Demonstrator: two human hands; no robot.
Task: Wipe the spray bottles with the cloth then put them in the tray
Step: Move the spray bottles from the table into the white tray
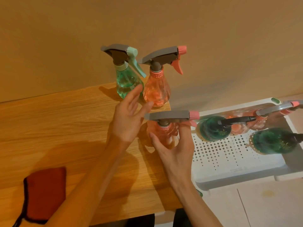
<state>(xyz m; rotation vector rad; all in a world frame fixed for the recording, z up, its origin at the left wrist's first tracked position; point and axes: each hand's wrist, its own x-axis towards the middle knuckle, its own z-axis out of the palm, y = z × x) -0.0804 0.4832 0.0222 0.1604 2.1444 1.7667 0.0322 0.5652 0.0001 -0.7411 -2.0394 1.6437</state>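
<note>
Right hand (173,145) at centre grasps the upright pink bottle (164,133); the tray (229,174) lies just right of it. Left hand (129,118), released, hovers alongside.

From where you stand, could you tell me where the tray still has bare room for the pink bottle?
The near, perforated part of the tray is bare, bordered by the front rim and the two green bottles. The back is crowded with pink bottles. The right hand holds the pink bottle beside the tray's left rim.
</note>
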